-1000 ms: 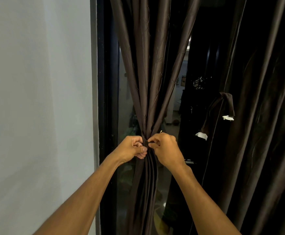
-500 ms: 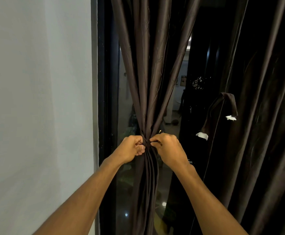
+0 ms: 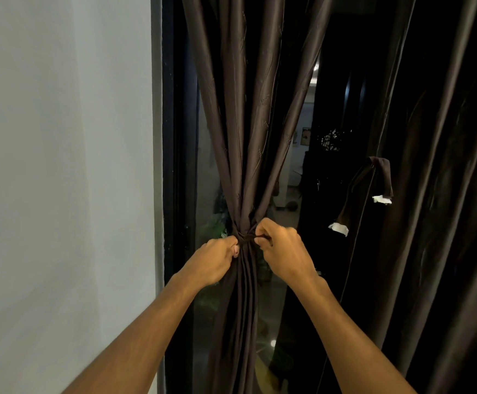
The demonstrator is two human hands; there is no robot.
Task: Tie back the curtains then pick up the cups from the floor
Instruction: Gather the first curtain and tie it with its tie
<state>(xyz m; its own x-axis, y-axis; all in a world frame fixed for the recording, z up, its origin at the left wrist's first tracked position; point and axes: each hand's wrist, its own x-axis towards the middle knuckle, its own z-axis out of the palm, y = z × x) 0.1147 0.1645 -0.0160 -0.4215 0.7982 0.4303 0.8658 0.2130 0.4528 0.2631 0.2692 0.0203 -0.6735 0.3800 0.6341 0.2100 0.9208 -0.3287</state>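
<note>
A dark brown curtain point(image 3: 248, 123) hangs in front of a glass door, gathered into a narrow bunch at waist height. A tie band point(image 3: 245, 237) of the same cloth wraps the bunch. My left hand point(image 3: 217, 260) pinches the band's left end and my right hand point(image 3: 282, 251) pinches its right end, one on each side of the gathered folds. A second brown curtain point(image 3: 444, 194) hangs loose at the right, with its own tie band point(image 3: 373, 189) dangling from it. No cups are in view.
A white wall point(image 3: 61, 166) fills the left side, ending at the dark door frame point(image 3: 172, 137). Behind the curtains the glass point(image 3: 297, 166) shows dim reflections of a room.
Both hands have drawn slightly apart, pulling the band's ends outward around the bunch. The view has shifted a little, so the hanging band at the right sits lower.
</note>
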